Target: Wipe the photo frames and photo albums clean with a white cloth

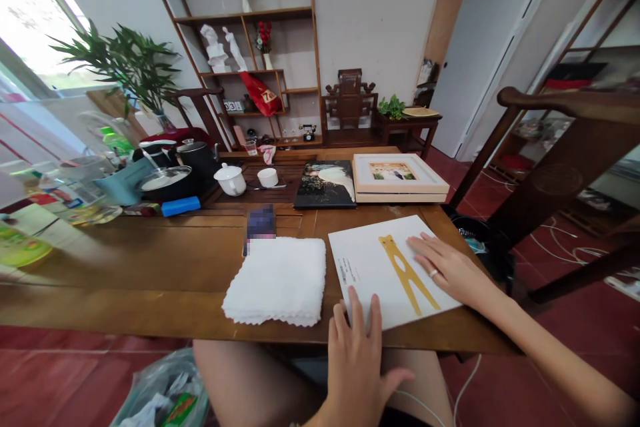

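Observation:
A white book (370,260) with a long yellow animal figure on its cover lies flat near the table's front right edge. My left hand (356,347) has its fingers spread, the tips at the book's lower left edge. Flat on the book's right side rests my right hand (443,263), fingers stretched out and a ring on one of them. Neither hand grasps anything. Just left of the book lies a folded white cloth (280,280) with scalloped edges. Behind the cloth is a blurred-out dark object (261,221).
Farther back lie a dark photo album (326,183) and a framed picture on a box (400,177). A lidded white cup (230,179), small white bowl (268,177), black pot (167,181) and blue packet (181,206) stand left. A bagged bin (165,390) is below.

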Action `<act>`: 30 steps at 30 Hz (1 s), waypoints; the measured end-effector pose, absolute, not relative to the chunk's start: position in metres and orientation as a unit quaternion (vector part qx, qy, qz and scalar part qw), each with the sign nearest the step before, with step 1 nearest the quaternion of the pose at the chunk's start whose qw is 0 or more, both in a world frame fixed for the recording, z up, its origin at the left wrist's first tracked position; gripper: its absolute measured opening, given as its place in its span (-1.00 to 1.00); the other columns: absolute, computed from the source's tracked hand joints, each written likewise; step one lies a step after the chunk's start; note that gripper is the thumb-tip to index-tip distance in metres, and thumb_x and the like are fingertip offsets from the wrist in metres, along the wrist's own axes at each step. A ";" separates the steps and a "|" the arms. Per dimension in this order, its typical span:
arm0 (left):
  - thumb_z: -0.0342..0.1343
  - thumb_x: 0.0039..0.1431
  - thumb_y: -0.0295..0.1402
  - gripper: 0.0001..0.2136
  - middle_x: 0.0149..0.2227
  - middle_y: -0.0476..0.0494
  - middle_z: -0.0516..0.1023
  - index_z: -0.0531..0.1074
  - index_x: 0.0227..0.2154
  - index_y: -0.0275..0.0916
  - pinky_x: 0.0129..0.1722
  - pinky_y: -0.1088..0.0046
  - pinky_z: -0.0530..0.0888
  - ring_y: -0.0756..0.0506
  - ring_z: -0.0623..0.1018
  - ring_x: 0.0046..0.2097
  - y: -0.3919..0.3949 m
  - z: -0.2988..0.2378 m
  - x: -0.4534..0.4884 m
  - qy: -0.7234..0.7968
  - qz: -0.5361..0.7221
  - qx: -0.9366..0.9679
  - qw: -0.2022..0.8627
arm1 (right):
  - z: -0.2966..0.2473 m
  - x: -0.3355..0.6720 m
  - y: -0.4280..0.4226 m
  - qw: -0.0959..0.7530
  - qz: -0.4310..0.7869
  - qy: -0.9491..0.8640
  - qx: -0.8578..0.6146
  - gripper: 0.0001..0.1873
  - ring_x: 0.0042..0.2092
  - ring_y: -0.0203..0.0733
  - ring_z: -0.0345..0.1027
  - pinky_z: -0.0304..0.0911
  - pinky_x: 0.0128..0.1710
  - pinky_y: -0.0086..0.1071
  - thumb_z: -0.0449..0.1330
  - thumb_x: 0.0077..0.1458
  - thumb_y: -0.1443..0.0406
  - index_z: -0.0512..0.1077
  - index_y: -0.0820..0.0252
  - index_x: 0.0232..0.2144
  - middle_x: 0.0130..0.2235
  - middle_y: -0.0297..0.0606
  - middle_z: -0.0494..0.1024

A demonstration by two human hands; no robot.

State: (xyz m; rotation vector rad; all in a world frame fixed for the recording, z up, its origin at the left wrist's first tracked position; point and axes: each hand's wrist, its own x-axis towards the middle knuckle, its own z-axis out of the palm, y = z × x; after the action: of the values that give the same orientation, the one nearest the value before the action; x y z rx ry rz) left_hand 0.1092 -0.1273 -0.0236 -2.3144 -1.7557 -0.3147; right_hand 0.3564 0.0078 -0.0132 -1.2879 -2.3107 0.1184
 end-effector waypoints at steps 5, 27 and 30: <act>0.31 0.07 -0.20 -0.50 -0.03 -0.25 0.50 0.40 0.07 -0.19 -0.06 0.05 0.48 -0.34 0.47 0.00 -0.125 -0.026 0.086 -0.502 -0.167 -0.832 0.167 | -0.004 0.353 -0.029 0.178 0.061 -0.883 -0.430 -0.38 0.35 0.13 -0.11 -0.07 0.29 0.16 0.06 0.21 0.04 0.14 -0.02 0.28 0.32 -0.20 0.17; 0.15 0.18 -0.52 -0.47 0.16 -0.27 0.31 0.19 0.19 -0.13 0.18 0.11 0.29 -0.24 0.25 0.25 -0.092 0.082 0.078 -0.376 -0.562 -0.735 -0.051 | 0.041 0.342 -0.053 0.463 -0.124 -0.771 -0.420 -0.56 -0.31 -0.12 0.57 0.47 -0.33 -0.34 0.17 0.12 0.36 0.41 0.12 0.08 -0.15 -0.20 0.65; 0.23 0.11 -0.41 -0.38 0.20 -0.27 0.25 0.13 0.21 -0.08 0.14 0.13 0.35 -0.25 0.26 0.26 -0.088 0.065 0.075 -0.418 -0.591 -0.590 -0.358 | 0.072 0.329 -0.034 0.573 -0.013 -0.651 -0.498 -0.78 -0.44 -0.17 0.50 0.40 -0.44 -0.36 0.32 0.00 0.25 0.55 0.11 -0.23 -0.36 -0.29 0.64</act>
State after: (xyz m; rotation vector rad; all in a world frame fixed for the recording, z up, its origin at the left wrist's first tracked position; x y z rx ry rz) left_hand 0.0751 -0.0879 0.0655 -2.4456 -1.7347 -2.4526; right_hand 0.3285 -0.0339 0.0719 -1.1671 -1.5248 -0.0311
